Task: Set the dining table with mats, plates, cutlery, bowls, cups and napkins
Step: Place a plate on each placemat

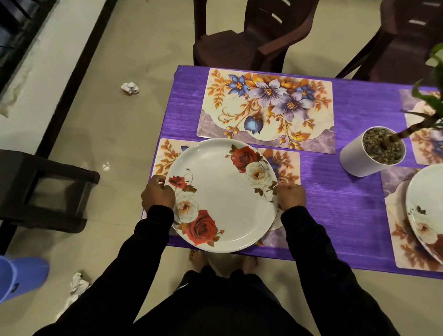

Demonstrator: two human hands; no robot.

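A white plate with red and white roses [222,194] is over the near floral mat [284,167] at the table's front left corner. My left hand [158,192] grips its left rim and my right hand [290,195] grips its right rim. The plate's near edge overhangs the table front. A second floral mat [268,108] lies bare on the far side. At the right, another rose plate [435,206] rests on a mat [404,241]. One more mat [422,134] lies behind the plant, partly hidden.
A white pot with a green plant [368,154] stands mid-table on the purple tablecloth [343,202]. Two dark chairs [251,31] stand beyond the table. A dark stool [32,188], a blue bin [2,281] and crumpled paper [129,87] are on the floor at left.
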